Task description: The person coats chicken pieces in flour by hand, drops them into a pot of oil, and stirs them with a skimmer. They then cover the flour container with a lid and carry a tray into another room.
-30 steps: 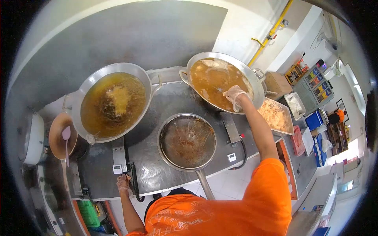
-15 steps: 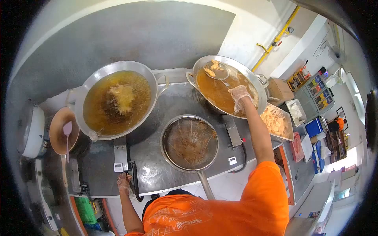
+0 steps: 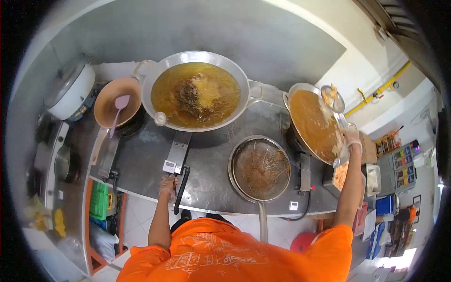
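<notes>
In a clear plastic glove, my right hand grips the handle of a skimmer. Its round head, carrying golden fried pieces, is raised at the far rim of the right wok, which is full of brown oil. My left hand, gloved too, is closed at the table's front edge, just below a small white timer and beside a black bar handle. What its fingers grip is hidden. Food bubbles in the oil of the left wok.
A large round strainer lies between the woks, handle over the edge. At left, a brown pan holds a pink spatula beside a white cooker. A metal tray of food stands below my right forearm.
The skimmer with the fried pieces has gone from over the right wok's oil up to its far rim. My left hand stays near the burner front. The view has shifted.
</notes>
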Motion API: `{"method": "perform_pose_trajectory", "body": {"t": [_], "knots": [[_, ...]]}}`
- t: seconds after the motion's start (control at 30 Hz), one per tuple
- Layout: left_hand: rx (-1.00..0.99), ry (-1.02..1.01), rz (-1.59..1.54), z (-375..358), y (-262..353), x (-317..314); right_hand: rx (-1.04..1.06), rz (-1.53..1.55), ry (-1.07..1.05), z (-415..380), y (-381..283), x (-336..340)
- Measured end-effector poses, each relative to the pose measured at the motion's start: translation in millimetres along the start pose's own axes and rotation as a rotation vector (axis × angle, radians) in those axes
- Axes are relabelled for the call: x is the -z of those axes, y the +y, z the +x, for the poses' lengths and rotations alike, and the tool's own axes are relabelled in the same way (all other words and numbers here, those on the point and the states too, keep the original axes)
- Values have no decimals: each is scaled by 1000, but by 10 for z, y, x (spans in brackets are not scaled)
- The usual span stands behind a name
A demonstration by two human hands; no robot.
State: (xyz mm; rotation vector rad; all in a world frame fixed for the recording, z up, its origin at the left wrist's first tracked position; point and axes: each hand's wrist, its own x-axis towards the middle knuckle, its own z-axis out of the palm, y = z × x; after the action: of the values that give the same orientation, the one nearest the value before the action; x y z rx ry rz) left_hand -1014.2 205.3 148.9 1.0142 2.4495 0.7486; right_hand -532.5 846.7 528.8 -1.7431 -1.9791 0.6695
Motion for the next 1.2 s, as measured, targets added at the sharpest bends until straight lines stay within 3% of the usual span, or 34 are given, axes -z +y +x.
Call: {"method": "perform_pose_trajectory", "body": {"t": [0.03, 0.07, 0.13, 0.17, 0.2, 0.27, 0.3, 0.33, 0.47, 0.53, 0.57, 0.63, 0.7, 0.77, 0.8, 0.87, 0.93, 1.07, 1.1, 1.17, 1.2], "knots": [[95, 36, -301, 32, -141, -157, 85, -111, 10, 278, 432, -97], [105, 46, -310, 9, -154, -180, 171, -221, 19, 388, 655, -164], [269, 20, -423, 55, -107, -175, 15, 53, 23, -133, 374, -302], [634, 40, -1009, 72, 87, -73, 28, 54, 17, -239, 313, -317], [635, 51, -1014, 51, 38, -104, 49, -80, -10, -334, 265, -332], [310, 85, -749, -20, 82, -64, 76, -211, -38, -385, 154, -365], [568, 33, -868, -13, 233, 64, 237, -260, -61, -389, 81, -376], [568, 36, -869, -46, 319, 132, 396, -310, -82, -422, -17, -378], [431, 74, -705, -30, 170, 24, 419, -257, -95, -1106, -1115, -588], [355, 65, -706, -23, 135, 12, 168, -68, -214, -1397, -1623, -766], [452, 78, -836, -41, 247, 79, 171, -67, -215, -1409, -1692, -896], [547, 94, -969, -48, 297, 130, 889, -256, -240, -1396, -1790, -1185], [573, 120, -1131, 18, 154, -47, 290, -138, -405, -1831, -2394, -1448], [573, 131, -1140, 30, 109, -93, 583, -311, -406, -2032, -2622, -1725], [568, 141, -1150, 38, 99, -103, 586, -310, -408, -1955, -2626, -1956], [579, 128, -1172, 72, 76, -88, 849, -660, -220, -1748, -2566, -2523], [607, 88, -989, 150, -98, -215, 865, -627, -211, -2255, -2904, -2491], [612, 112, -1114, 139, -88, -271, 935, -629, -122, -2599, -3080, -2737], [610, 107, -1111, 184, -556, -679, 929, -628, -120, -2657, -3104, -2771], [158, 186, -613, 514, -1169, -1344, 1166, -607, 29, -2765, -3148, -2812], [148, 171, -607, 330, -954, -1114, 1277, -597, 107, -2788, -3146, -2818]]}}
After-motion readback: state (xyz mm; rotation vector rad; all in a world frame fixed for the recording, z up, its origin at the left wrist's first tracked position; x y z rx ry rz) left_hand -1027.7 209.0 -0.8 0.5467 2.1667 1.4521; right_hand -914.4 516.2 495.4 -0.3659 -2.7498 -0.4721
